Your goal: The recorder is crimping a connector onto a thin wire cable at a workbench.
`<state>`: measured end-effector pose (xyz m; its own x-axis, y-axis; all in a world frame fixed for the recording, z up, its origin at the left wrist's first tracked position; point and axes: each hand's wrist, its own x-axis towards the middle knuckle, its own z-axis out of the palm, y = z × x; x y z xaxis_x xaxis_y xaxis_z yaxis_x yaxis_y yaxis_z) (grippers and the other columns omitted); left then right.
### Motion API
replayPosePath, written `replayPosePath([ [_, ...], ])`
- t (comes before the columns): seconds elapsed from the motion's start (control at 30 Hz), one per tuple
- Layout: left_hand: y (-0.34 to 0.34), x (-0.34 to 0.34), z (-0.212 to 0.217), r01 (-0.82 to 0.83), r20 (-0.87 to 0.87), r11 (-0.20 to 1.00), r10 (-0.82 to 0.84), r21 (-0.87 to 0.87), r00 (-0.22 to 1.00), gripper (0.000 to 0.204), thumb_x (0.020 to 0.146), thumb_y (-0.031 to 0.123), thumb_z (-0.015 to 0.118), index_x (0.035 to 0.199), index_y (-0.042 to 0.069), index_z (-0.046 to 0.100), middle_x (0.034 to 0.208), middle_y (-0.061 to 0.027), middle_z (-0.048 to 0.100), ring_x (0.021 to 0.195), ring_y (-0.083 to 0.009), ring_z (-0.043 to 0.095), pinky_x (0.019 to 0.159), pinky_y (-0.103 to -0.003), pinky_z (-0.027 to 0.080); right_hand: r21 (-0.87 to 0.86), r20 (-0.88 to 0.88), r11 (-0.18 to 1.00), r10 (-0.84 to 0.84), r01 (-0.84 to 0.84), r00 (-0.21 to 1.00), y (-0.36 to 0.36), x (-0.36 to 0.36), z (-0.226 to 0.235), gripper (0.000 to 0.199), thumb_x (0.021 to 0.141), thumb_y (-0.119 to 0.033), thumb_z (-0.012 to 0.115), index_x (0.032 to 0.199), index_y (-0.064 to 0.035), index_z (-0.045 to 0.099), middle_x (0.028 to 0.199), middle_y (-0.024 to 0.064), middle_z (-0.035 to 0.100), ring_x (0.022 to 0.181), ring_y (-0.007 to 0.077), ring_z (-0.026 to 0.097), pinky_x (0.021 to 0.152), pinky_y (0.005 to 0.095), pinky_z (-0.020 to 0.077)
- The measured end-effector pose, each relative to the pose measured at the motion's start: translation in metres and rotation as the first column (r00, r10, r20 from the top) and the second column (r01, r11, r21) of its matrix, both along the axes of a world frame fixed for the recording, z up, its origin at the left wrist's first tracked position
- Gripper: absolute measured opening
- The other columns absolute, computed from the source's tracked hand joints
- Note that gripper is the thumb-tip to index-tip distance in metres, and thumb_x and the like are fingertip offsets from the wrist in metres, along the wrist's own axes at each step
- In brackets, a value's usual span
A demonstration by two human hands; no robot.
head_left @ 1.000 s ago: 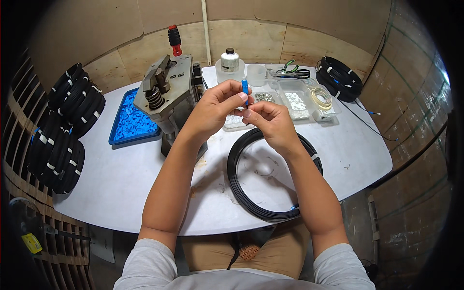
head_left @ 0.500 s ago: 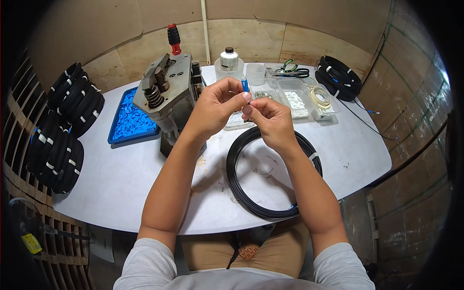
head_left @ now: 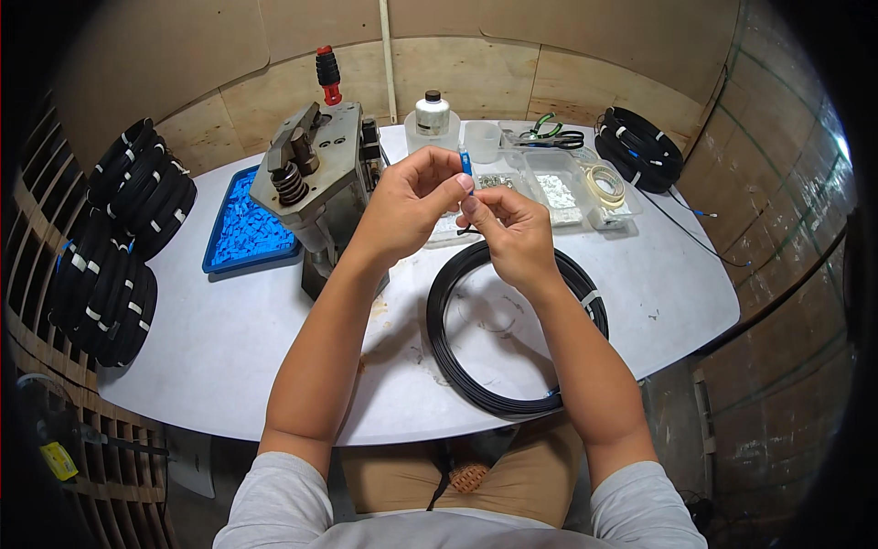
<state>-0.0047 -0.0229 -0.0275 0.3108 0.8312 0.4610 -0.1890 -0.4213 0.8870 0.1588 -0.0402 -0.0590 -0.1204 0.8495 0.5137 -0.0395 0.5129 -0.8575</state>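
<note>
— Pinching a small blue plastic connector [head_left: 465, 163] between thumb and fingertips, the left hand [head_left: 409, 197] is raised above the white oval table [head_left: 229, 339], is that how you see it from there?

— Yes. The fingers are closed tight on it, with only the blue tip showing above them. The right hand [head_left: 512, 233] is just beside it, fingertips curled in and meeting the left's at the connector's lower end. Whether it grips the connector itself or a thin black cable end under it, I cannot tell; the fingers hide that.

— And below the hands?

— A coil of black cable [head_left: 517, 334] lies flat on the table, near its front edge, with a white tie on its right side. The right forearm crosses over it.

— What stands to the left?

— A grey metal bench press with a red-and-black handle [head_left: 315, 174], upright, just behind the left wrist. Beside it, further left, a blue tray full of small blue pieces [head_left: 247, 233].

— Behind the hands?

— Clear plastic compartment boxes [head_left: 558, 188] with small white and metallic parts, a roll of pale tape [head_left: 604, 183], a clear bottle with a black cap [head_left: 432, 114], and green-handled snips [head_left: 549, 133]. Bundled black cable coils with white ties lie at the far right corner [head_left: 640, 146], and more hang on a rack at the left [head_left: 119, 238].
</note>
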Motion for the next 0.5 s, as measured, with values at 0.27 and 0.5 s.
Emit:
replayPosePath([
  [0.27,0.0006,0.0011,-0.0002,-0.003,0.021,1.0,0.003,-0.014,1.0,0.018,0.094,0.017,0.064,0.102,0.001,0.058,0.09,-0.0035,0.064,0.082,-0.0101,0.061,0.076,-0.028,0.052,-0.002,-0.001,1.0,-0.015,0.015,1.0,-0.0019,-0.0014,0.0007,0.015,0.094,-0.014,0.064,0.093,-0.0001,0.068,0.08,0.0059,0.069,0.075,0.0096,0.064,0.071,0.025,0.0514],
  [0.5,0.0008,0.0013,-0.0008,0.013,-0.015,1.0,-0.012,0.018,1.0,0.019,0.094,0.017,0.064,0.103,0.001,0.058,0.09,-0.0032,0.064,0.082,-0.0096,0.061,0.074,-0.027,0.052,0.001,-0.012,1.0,-0.015,0.015,1.0,-0.0016,-0.0014,-0.0007,0.016,0.094,-0.015,0.064,0.092,0.0001,0.068,0.081,0.0062,0.07,0.075,0.0098,0.065,0.071,0.0249,0.0515],
])
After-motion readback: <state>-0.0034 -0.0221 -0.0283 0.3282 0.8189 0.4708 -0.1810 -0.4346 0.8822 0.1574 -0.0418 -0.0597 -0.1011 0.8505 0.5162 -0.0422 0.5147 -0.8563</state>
